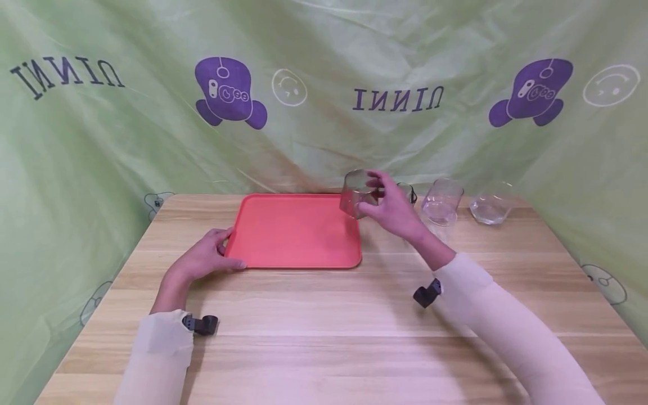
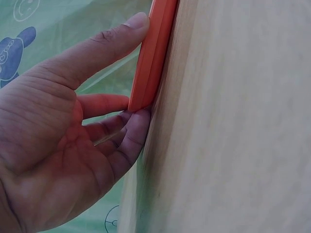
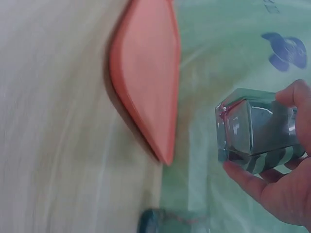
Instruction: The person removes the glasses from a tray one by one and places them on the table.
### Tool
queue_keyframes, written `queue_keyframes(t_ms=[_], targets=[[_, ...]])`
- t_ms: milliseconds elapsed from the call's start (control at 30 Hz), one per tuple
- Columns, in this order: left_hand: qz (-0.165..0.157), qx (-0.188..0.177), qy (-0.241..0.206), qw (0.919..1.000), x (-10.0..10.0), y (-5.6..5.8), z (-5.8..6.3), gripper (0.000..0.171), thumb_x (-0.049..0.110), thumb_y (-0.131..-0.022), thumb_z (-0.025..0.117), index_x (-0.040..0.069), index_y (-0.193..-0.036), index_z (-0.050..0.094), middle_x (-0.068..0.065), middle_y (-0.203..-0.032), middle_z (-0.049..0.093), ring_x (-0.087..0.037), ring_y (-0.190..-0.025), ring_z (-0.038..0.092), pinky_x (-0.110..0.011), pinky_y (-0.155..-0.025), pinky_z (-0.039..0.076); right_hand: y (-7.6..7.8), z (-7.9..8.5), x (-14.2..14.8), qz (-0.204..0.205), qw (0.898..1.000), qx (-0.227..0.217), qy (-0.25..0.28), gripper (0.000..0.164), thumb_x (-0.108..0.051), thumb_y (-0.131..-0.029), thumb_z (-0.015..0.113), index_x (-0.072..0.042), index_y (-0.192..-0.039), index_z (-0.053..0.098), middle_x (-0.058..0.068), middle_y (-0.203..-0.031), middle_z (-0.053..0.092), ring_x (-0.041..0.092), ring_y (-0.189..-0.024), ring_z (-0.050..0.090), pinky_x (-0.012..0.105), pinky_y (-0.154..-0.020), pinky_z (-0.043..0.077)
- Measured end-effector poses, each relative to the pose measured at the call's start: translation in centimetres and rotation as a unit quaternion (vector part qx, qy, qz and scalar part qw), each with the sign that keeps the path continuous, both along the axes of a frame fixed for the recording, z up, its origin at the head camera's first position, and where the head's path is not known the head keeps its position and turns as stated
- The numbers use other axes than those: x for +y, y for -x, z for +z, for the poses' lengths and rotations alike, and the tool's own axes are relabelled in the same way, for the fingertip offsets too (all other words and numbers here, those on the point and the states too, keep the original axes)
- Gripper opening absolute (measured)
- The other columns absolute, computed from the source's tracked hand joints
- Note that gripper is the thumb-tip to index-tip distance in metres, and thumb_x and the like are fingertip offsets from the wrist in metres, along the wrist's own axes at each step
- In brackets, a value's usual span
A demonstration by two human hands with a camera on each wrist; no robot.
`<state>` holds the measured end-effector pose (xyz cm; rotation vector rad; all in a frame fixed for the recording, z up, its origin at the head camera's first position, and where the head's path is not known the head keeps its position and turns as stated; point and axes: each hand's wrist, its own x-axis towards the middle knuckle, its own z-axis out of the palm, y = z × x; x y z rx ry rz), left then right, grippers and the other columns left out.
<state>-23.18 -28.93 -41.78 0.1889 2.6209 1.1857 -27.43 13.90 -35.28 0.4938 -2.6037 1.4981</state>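
Note:
A flat red tray (image 1: pixel 293 233) lies on the wooden table, its rim also visible in the left wrist view. My left hand (image 1: pixel 207 256) grips its near left corner, with the thumb (image 2: pixel 116 41) on the rim and the curled fingers against the side. In my right hand (image 1: pixel 397 211) is a clear, faceted drinking glass (image 3: pixel 257 128), pinched between thumb and fingers. This glass is tilted and raised over the tray's far right corner. Just behind the right hand stands another glass (image 1: pixel 406 193), partly hidden, with a dark edge.
Farther right along the table's back edge stand two more clear glasses, a tall one (image 1: pixel 442 201) and a wider one (image 1: pixel 491 207). A green printed curtain (image 1: pixel 324 135) hangs behind and beside the wooden table (image 1: pixel 304 337).

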Motion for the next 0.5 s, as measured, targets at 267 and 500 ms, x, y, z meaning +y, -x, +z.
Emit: queue_keyframes(t_ms=[267, 500], targets=[[0.003, -0.002, -0.002, 1.0, -0.1, -0.1, 0.1, 0.107, 0.031, -0.081, 0.09, -0.005, -0.159, 0.027, -0.022, -0.12, 0.045, -0.03, -0.09, 0.053, -0.039, -0.076, 0.044, -0.6, 1.3, 4.2, -0.048, 0.999, -0.012, 0.015, 0.076, -0.007, -0.089, 0.076, -0.004, -0.154, 0.035, 0.019, -0.14, 0.051, 0.036, -0.123, 0.054, 0.047, -0.101, 0.048], [0.001, -0.001, -0.001, 1.0, 0.0, -0.1, 0.1, 0.106, 0.031, -0.081, 0.09, -0.004, -0.159, 0.028, -0.023, -0.126, 0.043, -0.031, -0.093, 0.053, -0.04, -0.079, 0.044, -1.2, 2.8, 7.5, -0.082, 0.996, -0.016, 0.025, 0.076, -0.008, -0.093, 0.073, -0.004, -0.157, 0.031, 0.019, -0.142, 0.049, 0.032, -0.122, 0.053, 0.04, -0.101, 0.048]])
